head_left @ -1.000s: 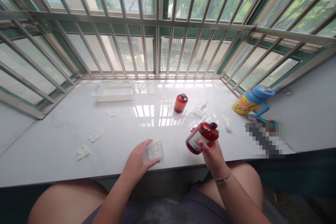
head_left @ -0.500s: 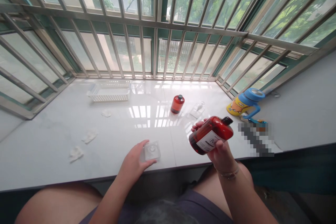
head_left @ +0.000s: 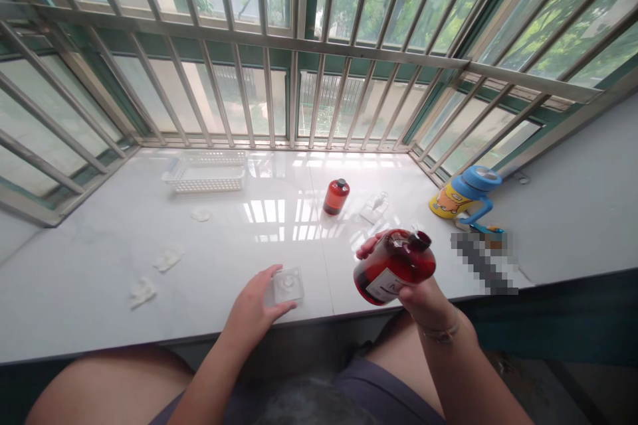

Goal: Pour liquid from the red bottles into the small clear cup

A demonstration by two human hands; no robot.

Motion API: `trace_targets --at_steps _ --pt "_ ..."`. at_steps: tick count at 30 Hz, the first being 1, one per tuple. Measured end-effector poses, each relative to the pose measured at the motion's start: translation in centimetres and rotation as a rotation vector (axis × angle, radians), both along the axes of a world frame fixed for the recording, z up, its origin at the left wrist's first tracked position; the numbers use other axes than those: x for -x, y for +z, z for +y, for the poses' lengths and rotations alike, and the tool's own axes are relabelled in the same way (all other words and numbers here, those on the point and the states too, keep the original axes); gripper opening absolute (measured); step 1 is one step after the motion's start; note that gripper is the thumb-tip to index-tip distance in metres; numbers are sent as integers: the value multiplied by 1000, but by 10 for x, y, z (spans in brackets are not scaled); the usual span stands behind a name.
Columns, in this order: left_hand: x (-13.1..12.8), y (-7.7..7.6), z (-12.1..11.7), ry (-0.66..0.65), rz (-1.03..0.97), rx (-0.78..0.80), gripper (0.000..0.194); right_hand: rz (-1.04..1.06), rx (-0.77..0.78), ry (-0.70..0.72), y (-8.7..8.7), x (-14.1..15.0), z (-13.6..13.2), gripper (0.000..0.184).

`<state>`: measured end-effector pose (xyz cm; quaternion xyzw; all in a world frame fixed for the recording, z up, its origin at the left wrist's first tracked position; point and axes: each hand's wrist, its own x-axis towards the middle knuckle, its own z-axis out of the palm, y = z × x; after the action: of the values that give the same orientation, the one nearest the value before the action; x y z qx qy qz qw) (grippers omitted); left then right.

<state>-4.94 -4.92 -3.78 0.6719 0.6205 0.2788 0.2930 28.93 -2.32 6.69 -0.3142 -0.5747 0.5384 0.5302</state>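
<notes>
"So, what are we holding in our right hand (head_left: 417, 293)?"

"We are holding a large dark-red plastic bottle with a white label (head_left: 396, 267). It is tilting, and its uncapped neck is pointing to the right. Our fingers are curling widely around its body, and the thumb is pressing on the near side."

"And what is our left hand (head_left: 255, 300) doing?"

"With it we are gripping a clear square container (head_left: 288, 285) between thumb and fingers, which are standing half open. The container is resting near the front edge of the glossy white countertop (head_left: 224, 239)."

"What else are we seeing?"

"Farther back, we are seeing a small red bottle with a black cap (head_left: 336, 197), standing upright. Just beside it a clear object (head_left: 373, 208) is lying; its kind we cannot tell. Also, we are seeing a white perforated basket (head_left: 207, 184) at the back left, crumpled white tissues (head_left: 168, 258) on the left, and a yellow-and-blue flask (head_left: 461, 192) on the right."
</notes>
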Motion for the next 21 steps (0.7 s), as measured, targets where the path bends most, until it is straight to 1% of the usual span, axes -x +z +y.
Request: trace_targets --at_steps 2,6,9,11,14,18,21 --pt "0 0 0 4 -3 8 72 -124 8 -30 -2 2 -1 79" --pt "-2 1 0 11 -26 30 74 -493 2 -153 -12 13 -4 78" --pt "-7 7 -3 41 -77 57 79 -684 -32 -161 -22 26 -9 75" --pt "-11 15 -7 82 -133 65 81 -741 -45 -136 -28 33 -12 74" --pt "-16 30 -13 106 -190 29 73 -778 -62 -101 -34 40 -16 74" --pt "-15 47 -17 57 -167 -123 72 -835 -148 -93 -37 43 -18 72" --pt "-12 51 -19 15 -153 -221 73 -886 -241 -115 -36 43 -16 70"
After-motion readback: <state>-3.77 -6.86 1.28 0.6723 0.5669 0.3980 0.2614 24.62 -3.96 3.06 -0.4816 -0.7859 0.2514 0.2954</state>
